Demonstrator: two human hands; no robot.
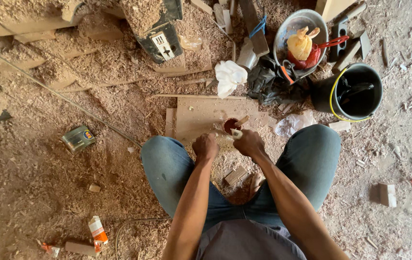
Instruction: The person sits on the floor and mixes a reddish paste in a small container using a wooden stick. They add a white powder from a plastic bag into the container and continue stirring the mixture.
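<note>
left hand [205, 147] fisted | right hand [247, 142] grips stick [238, 130] | cup [230, 126] just beyond grip

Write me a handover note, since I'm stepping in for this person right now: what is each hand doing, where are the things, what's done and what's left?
Left hand: closed in a fist over the near edge of the flat brown wooden board on the sawdust-covered floor; what it grips is hidden.
Right hand: closed on a small pale stick-like piece, held just beside the small round cup of dark red liquid.
A short wooden stick rests across the cup's rim.
Done: cup is open and filled, board is laid between the knees.
Left: no red shows on the board yet, so any coating seems still to do.
</note>
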